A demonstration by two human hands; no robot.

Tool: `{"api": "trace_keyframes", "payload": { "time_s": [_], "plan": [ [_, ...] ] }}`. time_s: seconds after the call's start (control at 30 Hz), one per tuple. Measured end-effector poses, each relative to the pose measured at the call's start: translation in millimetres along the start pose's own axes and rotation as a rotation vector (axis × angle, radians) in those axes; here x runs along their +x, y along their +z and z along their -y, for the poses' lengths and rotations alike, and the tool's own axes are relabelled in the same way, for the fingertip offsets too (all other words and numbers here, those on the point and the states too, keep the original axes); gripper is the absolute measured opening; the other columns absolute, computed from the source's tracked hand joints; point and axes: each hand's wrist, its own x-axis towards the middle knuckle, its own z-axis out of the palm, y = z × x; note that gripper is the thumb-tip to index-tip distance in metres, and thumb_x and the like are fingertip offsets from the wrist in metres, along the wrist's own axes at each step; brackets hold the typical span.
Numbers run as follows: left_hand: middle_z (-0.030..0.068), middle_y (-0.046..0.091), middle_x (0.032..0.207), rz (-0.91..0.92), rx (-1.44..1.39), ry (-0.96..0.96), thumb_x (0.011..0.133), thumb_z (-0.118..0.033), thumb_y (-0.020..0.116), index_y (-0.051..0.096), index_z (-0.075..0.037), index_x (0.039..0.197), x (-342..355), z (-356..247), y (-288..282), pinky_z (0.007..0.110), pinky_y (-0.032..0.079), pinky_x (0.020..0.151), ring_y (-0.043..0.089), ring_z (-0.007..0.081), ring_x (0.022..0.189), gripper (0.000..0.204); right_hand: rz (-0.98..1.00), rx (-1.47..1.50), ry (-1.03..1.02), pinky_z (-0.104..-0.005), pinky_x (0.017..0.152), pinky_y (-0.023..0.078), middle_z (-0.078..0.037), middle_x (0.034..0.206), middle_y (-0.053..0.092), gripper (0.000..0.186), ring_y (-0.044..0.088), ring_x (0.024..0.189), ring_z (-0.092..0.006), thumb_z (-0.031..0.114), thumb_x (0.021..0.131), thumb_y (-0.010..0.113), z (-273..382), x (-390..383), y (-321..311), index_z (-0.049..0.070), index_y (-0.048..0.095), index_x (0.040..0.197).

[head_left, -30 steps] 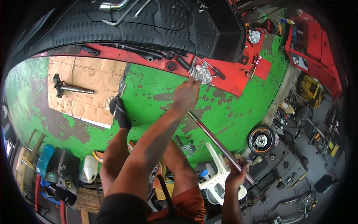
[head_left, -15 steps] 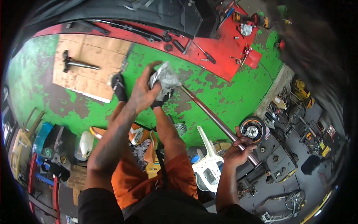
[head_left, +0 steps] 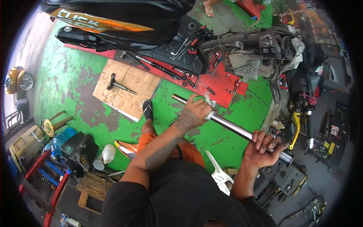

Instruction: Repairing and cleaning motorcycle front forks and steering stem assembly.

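The metal tube [head_left: 234, 128] slants in mid-air, right of the cardboard sheet [head_left: 126, 89]; the left hand [head_left: 196, 112] has its fingers curled round a pale rag [head_left: 210, 103] on it, the right hand [head_left: 264, 149] gripping near its lower end; half a second ago that rag was at the tube's tip, now it's partway along, so cloth seems to bear on the shaft; green floor [head_left: 167, 109] spreads beside the cardboard; the yellow lever [head_left: 295, 130], far right of it, crowds that lower end.

The cardboard sheet [head_left: 130, 105] lies on the floor [head_left: 70, 81], left of the tube [head_left: 234, 128]. Upon this sheet rests the stem [head_left: 124, 88]. Behind the sheet is the platform [head_left: 224, 100], bearing a hand tool [head_left: 210, 91]. The chair [head_left: 221, 175] is right of the jug [head_left: 109, 153].
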Motion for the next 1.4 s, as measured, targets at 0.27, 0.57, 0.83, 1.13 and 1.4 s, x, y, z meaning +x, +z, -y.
{"api": "trace_keyframes", "payload": {
  "time_s": [0.27,0.57,0.83,1.13,1.4],
  "plan": [
    [0.0035,0.068,0.092,-0.035,0.095,0.182,0.062,-0.023,0.079,0.063,-0.014,0.089,19.2,38.0,-47.4,0.048,0.036,0.104,0.063,0.02,0.098,0.033,0.041,0.021,-0.101,-0.0345,0.064,0.039,0.003,0.048,0.036,0.053,0.038,0.048,-0.013,0.045,0.107,0.029,47.7,-24.3,46.4,0.016,0.045,0.066],
    [-0.0012,0.067,0.088,-0.032,0.073,0.202,0.064,-0.025,0.08,0.063,-0.015,0.087,23.4,40.6,-58.7,0.048,0.035,0.104,0.063,0.0179,0.094,0.031,0.185,-0.106,-0.191,-0.0348,0.063,0.039,0.003,0.048,0.035,0.051,0.038,0.048,-0.0129,0.042,0.107,0.033,91.1,-48.9,79.0,0.017,0.036,0.063],
    [0.0,0.067,0.09,-0.033,0.024,0.188,0.064,-0.024,0.08,0.063,-0.014,0.088,21.6,42.3,-63.8,0.048,0.036,0.104,0.063,0.0191,0.095,0.031,0.481,-0.358,-0.17,-0.0337,0.052,0.042,0.002,0.043,0.04,0.058,0.042,0.039,-0.014,0.048,0.098,0.055,132.4,-54.4,108.9,0.013,0.037,0.055],
    [0.0009,0.067,0.087,-0.057,0.007,0.217,0.063,-0.028,0.083,0.065,-0.012,0.089,34.3,47.2,-74.1,0.048,0.037,0.102,0.063,0.0191,0.094,0.035,0.567,-0.382,-0.221,-0.0298,0.054,0.042,0.006,0.043,0.039,0.054,0.04,0.04,-0.0091,0.039,0.101,0.052,165.4,-58.6,127.1,0.019,0.035,0.054],
    [0.0017,0.066,0.084,-0.021,0.061,0.297,0.063,-0.034,0.084,0.066,-0.012,0.092,37.2,45.8,-91.4,0.045,0.041,0.099,0.063,0.0198,0.088,0.04,0.293,-0.268,-0.247,-0.0354,0.06,0.04,0.004,0.046,0.033,0.052,0.034,0.043,-0.0118,0.035,0.107,0.036,186.2,-74.1,117.1,0.018,0.033,0.058]
  ]
}}
